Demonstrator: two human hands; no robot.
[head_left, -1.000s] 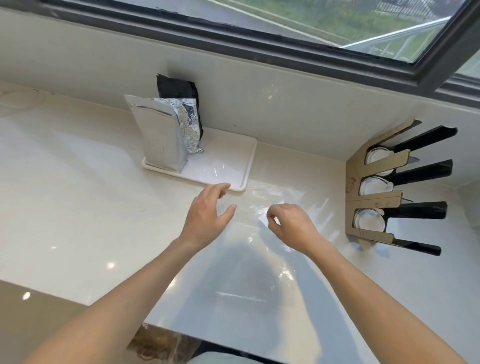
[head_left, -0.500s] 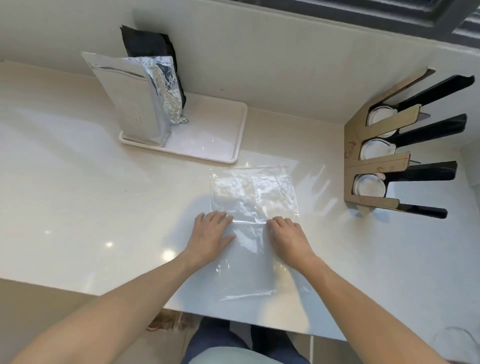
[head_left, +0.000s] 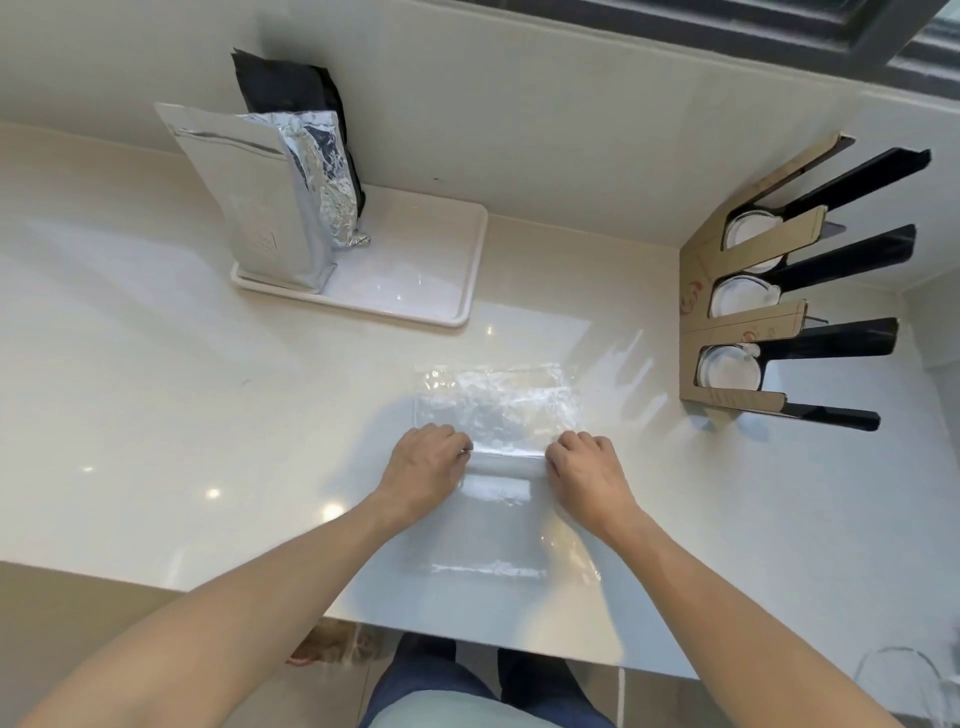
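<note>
A clear plastic bag (head_left: 498, 405) lies flat on the pale countertop (head_left: 156, 415), its far half crinkled and shiny. My left hand (head_left: 423, 467) grips the bag's left side at mid-length with curled fingers. My right hand (head_left: 587, 470) grips the right side the same way. Between the two hands a fold or roll of the plastic runs straight across. The near half of the bag reaches almost to the counter's front edge.
A white tray (head_left: 415, 291) at the back holds a silver foil pouch (head_left: 254, 208), a crumpled foil bag and a black bag (head_left: 291, 88). A cardboard rack (head_left: 737, 322) with round lids and black handles stands at the right. A window frame runs along the top.
My hands moved from flat on the bag, fingers out, to curled round its sides, and a fold has risen between them. The view tilted further down than a second ago.
</note>
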